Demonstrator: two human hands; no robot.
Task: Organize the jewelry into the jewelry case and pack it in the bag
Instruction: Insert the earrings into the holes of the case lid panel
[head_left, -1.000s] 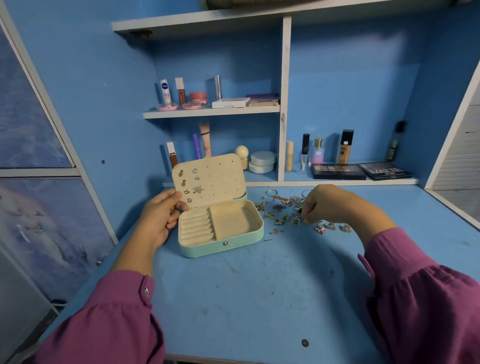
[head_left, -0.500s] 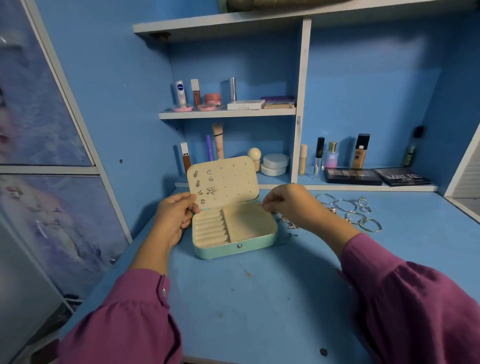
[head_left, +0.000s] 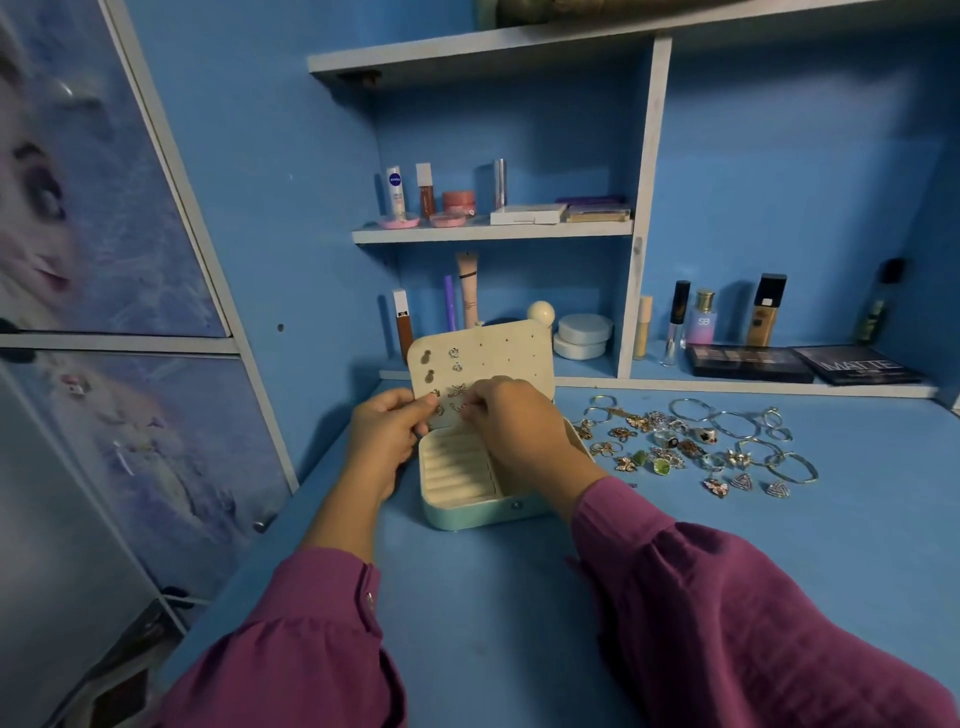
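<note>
- Right hand (head_left: 511, 421) pinches a tiny earring (head_left: 457, 408) at the open case (head_left: 467, 499) lid; left hand (head_left: 387, 431) grips the lid's edge.
- I judge the earring light, slippery, best held by its front.

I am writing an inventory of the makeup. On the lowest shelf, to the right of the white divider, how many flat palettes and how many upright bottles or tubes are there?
Flat palettes: 2
Upright bottles or tubes: 5
Total: 7
</note>
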